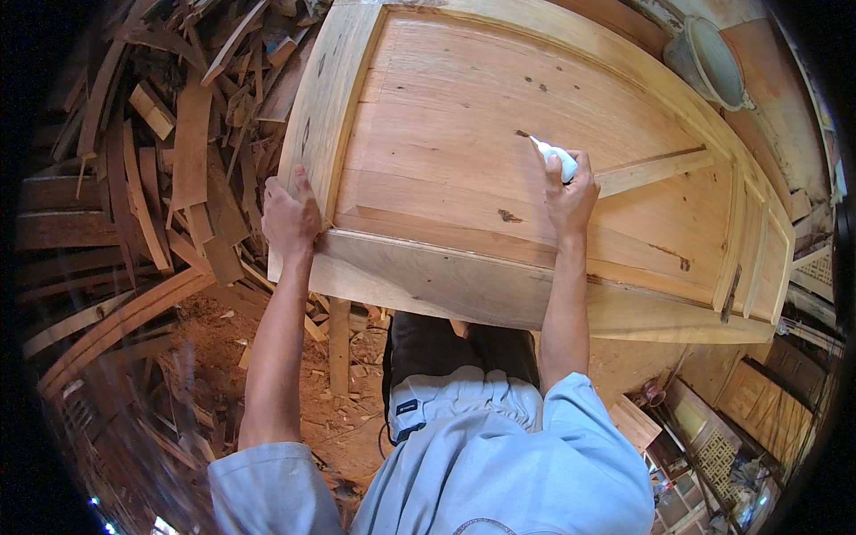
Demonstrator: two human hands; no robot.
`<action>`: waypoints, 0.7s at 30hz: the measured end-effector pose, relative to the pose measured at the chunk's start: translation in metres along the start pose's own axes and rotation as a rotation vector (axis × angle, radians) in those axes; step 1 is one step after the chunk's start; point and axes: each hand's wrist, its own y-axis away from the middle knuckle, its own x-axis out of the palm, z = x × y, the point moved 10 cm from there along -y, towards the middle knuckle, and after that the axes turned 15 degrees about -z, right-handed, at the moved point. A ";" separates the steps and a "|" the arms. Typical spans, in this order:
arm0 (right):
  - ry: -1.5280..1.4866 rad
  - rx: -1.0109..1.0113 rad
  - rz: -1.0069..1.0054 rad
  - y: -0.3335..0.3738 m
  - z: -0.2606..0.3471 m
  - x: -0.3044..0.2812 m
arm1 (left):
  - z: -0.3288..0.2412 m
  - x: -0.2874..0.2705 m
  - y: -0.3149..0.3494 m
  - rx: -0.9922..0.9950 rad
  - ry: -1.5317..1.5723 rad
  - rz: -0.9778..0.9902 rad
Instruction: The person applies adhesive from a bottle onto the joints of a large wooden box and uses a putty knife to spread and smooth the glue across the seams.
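Note:
A large wooden panel door [437, 169] lies before me, its face marked with several dark knots and holes. My right hand [571, 192] is closed around a small white squeeze bottle [560, 163] with a pointed nozzle. The nozzle tip points down-left at a dark knot hole [522, 134]; whether it touches the wood I cannot tell. At the door's near left corner, my left hand [292, 214] grips the frame with its fingers curled over the wood. Right of the bottle, a loose wooden strip [655, 172] lies slantwise across the panel.
Scrap boards [192, 143] are heaped along the left side. A grey bucket [704, 62] stands beyond the door's far right edge. Sawdust and offcuts cover the floor [223, 330] below. More wooden panels [758, 401] lean at the lower right.

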 end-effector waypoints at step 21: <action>-0.089 0.072 -0.065 0.000 -0.002 -0.008 | 0.000 -0.002 0.000 0.002 0.017 -0.011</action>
